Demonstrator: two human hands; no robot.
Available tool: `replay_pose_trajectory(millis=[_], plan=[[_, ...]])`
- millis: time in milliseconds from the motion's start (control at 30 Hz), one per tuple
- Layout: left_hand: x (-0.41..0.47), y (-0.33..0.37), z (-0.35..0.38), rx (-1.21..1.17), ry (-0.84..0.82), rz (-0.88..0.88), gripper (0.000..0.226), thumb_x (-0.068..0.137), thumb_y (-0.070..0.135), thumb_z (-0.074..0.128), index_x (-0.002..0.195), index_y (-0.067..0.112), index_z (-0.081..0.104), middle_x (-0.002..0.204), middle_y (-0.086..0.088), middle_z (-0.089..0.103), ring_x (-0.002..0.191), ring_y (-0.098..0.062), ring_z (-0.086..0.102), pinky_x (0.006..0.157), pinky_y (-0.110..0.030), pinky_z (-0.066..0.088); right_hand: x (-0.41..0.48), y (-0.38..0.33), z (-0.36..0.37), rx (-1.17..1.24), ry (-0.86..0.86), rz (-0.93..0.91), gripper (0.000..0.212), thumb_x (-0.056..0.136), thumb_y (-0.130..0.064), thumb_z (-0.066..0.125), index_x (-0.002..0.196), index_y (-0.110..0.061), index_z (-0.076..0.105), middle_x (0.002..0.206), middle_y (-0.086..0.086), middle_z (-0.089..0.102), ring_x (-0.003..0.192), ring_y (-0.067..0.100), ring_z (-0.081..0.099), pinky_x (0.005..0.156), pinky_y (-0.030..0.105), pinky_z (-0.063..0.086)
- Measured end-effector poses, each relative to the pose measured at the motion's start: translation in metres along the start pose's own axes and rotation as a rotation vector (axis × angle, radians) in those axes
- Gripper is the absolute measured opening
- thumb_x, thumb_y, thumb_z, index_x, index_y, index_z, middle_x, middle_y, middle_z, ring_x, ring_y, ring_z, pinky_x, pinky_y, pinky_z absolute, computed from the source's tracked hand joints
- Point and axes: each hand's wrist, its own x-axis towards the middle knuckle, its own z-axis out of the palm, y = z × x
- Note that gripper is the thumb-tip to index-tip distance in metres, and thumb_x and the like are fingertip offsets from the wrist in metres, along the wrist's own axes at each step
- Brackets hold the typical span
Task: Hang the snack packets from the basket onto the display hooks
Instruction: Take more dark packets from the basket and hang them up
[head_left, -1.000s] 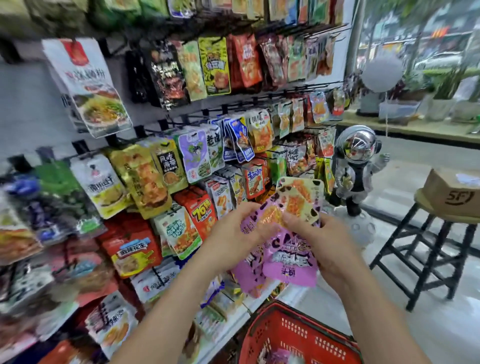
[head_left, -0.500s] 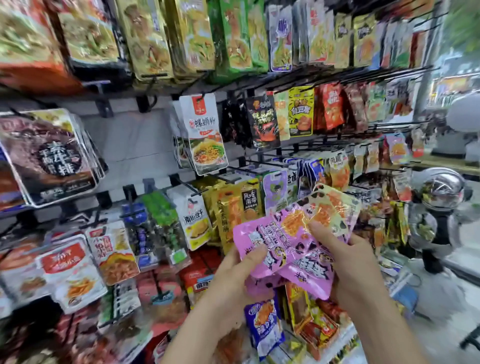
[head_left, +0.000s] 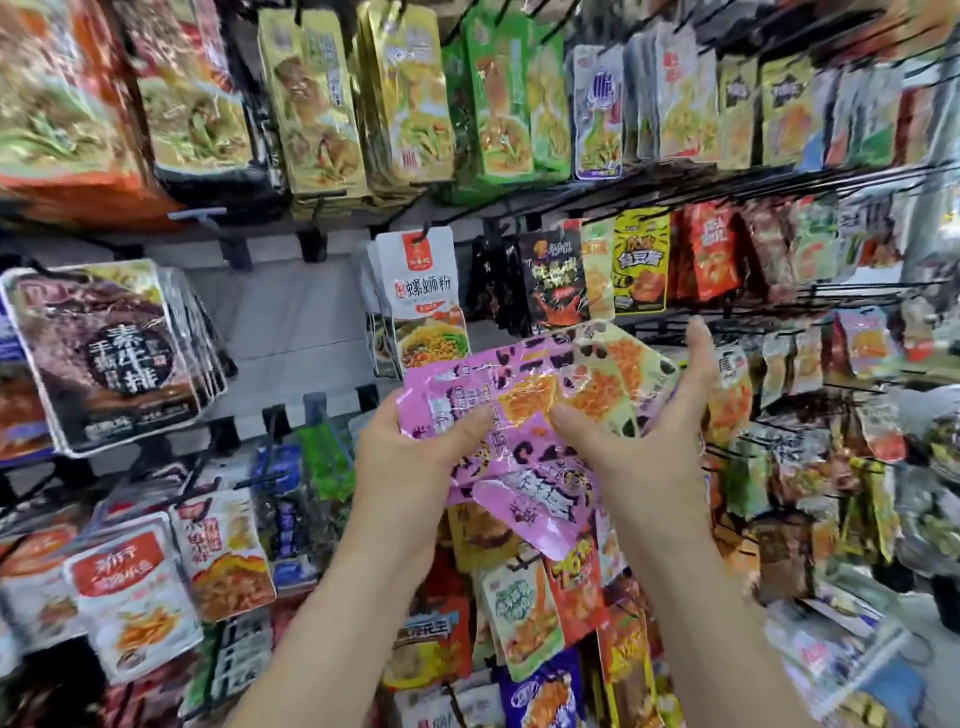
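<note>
Pinching pink snack packets (head_left: 519, 415) with fingers of left hand (head_left: 410, 457) and right hand (head_left: 639, 452), just below white noodle packet (head_left: 423, 291) on display hooks (head_left: 753, 183).

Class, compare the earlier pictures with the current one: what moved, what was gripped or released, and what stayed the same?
Both hands lifted the pink packets from above the red basket, now out of view, up to the foot of the white noodle packet. Nothing was taken or released: the left hand and right hand still hold the fanned bundle, none hung.
</note>
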Motion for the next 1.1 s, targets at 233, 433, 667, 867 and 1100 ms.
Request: replay_pose_trajectory(millis=[233,433,667,867,1100], plan=[[0.038,0.008,0.036,0.215,0.049,0.162,0.054,0.066,0.017,0.087,0.114,0.020,0.064,0.102,0.001,0.074,0.092,-0.019,0.071,0.084,-0.041,0.058,0.056,0.020,-0.030,0.008,-0.127,-0.024,0.110,0.069,-0.019,0.086,0.148,-0.047,0.014,0.132,-0.032,0.034,0.105,-0.031,0.042,0.074,-0.001,0.044],[0.062,-0.001,0.068,0.196,0.121,0.194,0.066,0.068,0.021,0.087,0.125,0.027,0.056,0.122,0.000,0.064,0.109,-0.019,0.064,0.093,-0.042,0.052,0.088,0.029,-0.026,0.608,-0.085,0.266,0.060,0.082,-0.017,0.068,0.138,-0.019,0.048,0.126,0.012,0.064,0.103,0.028,0.068,0.077,0.044,0.060],[0.072,-0.014,0.071,-0.012,0.051,0.029,0.033,0.081,0.011,0.074,0.107,0.026,0.063,0.106,-0.001,0.073,0.096,-0.025,0.069,0.077,-0.045,0.058,0.100,0.043,-0.024,0.611,-0.008,0.302,0.046,0.079,-0.030,0.069,0.120,-0.010,0.063,0.111,0.011,0.072,0.102,0.031,0.069,0.092,0.058,0.051],[0.078,0.001,0.068,-0.082,-0.053,-0.075,0.047,0.071,0.019,0.075,0.116,0.015,0.060,0.104,-0.009,0.073,0.087,-0.031,0.071,0.086,-0.063,0.050,0.104,0.036,-0.023,0.190,0.016,0.010,0.049,0.079,-0.041,0.071,0.120,-0.022,0.052,0.109,-0.004,0.066,0.098,0.010,0.066,0.086,0.028,0.054],[0.088,-0.010,0.084,-0.268,0.198,0.037,0.035,0.075,0.008,0.079,0.106,0.016,0.065,0.100,-0.008,0.074,0.089,-0.027,0.072,0.078,-0.045,0.058,0.108,0.042,-0.018,0.328,0.319,0.019,0.013,0.100,-0.033,0.048,0.092,-0.022,0.051,0.071,-0.005,0.045,0.052,0.001,0.037,0.051,0.014,0.035]])
